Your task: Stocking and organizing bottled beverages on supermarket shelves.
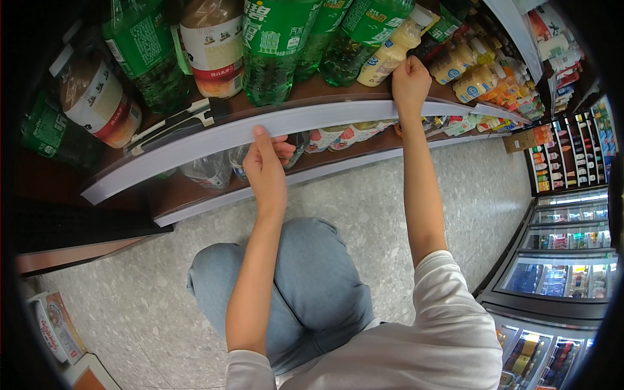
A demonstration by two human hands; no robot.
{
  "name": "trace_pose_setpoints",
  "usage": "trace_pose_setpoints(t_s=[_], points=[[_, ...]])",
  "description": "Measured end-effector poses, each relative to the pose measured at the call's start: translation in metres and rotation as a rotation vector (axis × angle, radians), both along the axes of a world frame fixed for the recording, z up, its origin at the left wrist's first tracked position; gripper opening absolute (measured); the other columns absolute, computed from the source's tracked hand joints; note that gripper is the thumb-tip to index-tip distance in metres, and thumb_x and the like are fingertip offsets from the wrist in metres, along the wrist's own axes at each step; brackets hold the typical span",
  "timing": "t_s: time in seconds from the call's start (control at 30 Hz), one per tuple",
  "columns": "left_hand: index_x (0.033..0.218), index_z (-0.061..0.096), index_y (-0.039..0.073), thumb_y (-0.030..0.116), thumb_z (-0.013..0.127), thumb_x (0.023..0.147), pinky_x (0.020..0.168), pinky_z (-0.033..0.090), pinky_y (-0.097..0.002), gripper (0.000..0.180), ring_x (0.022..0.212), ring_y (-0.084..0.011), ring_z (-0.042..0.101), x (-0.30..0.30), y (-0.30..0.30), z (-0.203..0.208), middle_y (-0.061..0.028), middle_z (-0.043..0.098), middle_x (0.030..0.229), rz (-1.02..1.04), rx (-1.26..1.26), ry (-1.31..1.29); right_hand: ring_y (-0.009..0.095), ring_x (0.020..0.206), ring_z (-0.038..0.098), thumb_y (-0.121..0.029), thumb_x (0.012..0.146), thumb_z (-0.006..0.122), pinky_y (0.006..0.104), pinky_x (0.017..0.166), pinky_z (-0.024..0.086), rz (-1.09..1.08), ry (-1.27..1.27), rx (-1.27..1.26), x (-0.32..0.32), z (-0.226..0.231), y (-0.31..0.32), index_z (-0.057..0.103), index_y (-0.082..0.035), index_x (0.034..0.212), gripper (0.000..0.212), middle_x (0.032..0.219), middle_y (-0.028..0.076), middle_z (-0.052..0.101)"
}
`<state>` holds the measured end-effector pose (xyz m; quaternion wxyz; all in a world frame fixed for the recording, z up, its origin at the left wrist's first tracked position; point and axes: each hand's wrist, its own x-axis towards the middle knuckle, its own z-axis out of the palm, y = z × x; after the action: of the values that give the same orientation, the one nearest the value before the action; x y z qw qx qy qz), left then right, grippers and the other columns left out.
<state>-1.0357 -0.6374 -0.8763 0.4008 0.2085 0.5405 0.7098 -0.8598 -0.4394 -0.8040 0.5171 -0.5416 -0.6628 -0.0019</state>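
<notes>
My left hand [265,166] is at the white price strip [312,117] along the shelf's front edge. Its thumb points up against the strip, and the other fingers are loosely bent and apart, with nothing visible in them. Farther right, my right hand [411,88] reaches over the strip with its fingers curled closed. It rests against the right side of a cream-yellow bottle [383,62]; what its fingers hold, if anything, is hidden. Left of that bottle stand green soda bottles [273,52] and a large bottle with a white and red label [211,49].
A black-and-white rail [172,123] lies on the shelf at left, near another large labelled bottle [101,97]. Yellow bottles [478,81] and packets fill the right. A lower shelf [195,208] holds clear bottles. Glass-doored coolers [552,279] line the right; a box [58,328] sits lower left.
</notes>
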Motion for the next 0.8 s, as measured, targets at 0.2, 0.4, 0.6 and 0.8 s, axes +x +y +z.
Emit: trace_pose_setpoints(t_s=[0.2,0.4,0.6,0.8], points=[[0.086,0.063,-0.001,0.053,0.04,0.096,0.061,0.043,-0.0231,0.06,0.064,-0.0104,0.056,0.0,-0.001,0.002,-0.0057,0.062,0.07,-0.003,0.004,-0.015,0.034,0.053,0.05,-0.036,0.09,0.053,0.0408,0.055,0.042,-0.038,-0.039,-0.035,-0.002,0.002,-0.001,0.048,-0.002,0.061,0.045,0.054,0.015,0.051],[0.088,0.063,-0.001,0.052,0.042,0.096,0.061,0.044,-0.0232,0.058,0.065,-0.0109,0.057,0.0,-0.001,0.005,-0.0056,0.063,0.073,-0.019,-0.002,-0.09,0.042,0.077,0.062,-0.043,0.097,0.036,0.0468,0.069,0.048,-0.06,-0.021,-0.022,-0.005,0.002,0.001,0.066,-0.005,0.079,0.051,0.072,0.02,0.064],[0.091,0.063,0.0,0.051,0.043,0.096,0.062,0.045,-0.0239,0.054,0.067,-0.0111,0.058,0.003,-0.002,0.01,-0.0054,0.064,0.076,-0.041,-0.017,-0.12,0.044,0.08,0.061,-0.045,0.096,0.037,0.0475,0.07,0.048,-0.104,-0.149,-0.185,0.0,0.008,0.0,0.069,-0.006,0.084,0.052,0.077,0.022,0.065],[0.093,0.062,0.001,0.049,0.046,0.095,0.062,0.045,-0.0242,0.05,0.068,-0.0112,0.058,0.001,-0.003,0.009,-0.005,0.064,0.079,-0.055,-0.039,-0.183,0.044,0.091,0.06,-0.043,0.089,0.044,0.0463,0.078,0.047,-0.19,-0.226,-0.363,-0.005,0.015,-0.006,0.068,-0.004,0.093,0.046,0.09,0.026,0.064]])
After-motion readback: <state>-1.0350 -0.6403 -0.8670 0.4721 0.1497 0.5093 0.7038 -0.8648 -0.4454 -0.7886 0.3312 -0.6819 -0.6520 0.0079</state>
